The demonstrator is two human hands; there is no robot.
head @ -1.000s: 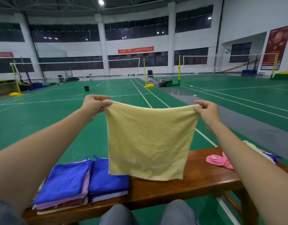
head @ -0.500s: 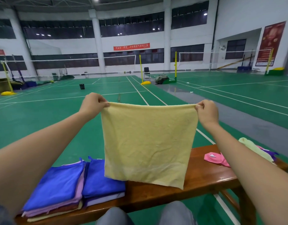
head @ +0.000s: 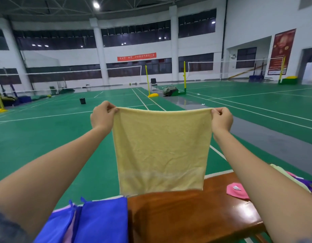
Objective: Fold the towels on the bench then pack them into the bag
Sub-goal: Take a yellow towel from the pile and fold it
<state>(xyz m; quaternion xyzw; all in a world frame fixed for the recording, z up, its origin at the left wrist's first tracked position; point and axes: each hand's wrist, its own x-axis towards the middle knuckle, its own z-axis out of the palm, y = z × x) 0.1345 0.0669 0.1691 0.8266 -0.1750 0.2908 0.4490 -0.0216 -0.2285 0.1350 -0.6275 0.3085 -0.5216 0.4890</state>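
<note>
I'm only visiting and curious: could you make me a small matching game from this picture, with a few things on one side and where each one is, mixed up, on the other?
Things:
1. yellow towel
2. blue folded cloths
3. pink cloth
4. black bin

Places:
A. far off on the green court floor
B. on the bench, towards its right end
C. up in the air, pinched at its top corners by the left hand and the right hand
D. on the bench, at its left end

Pairs: 1-C, 2-D, 3-B, 4-A.
</note>
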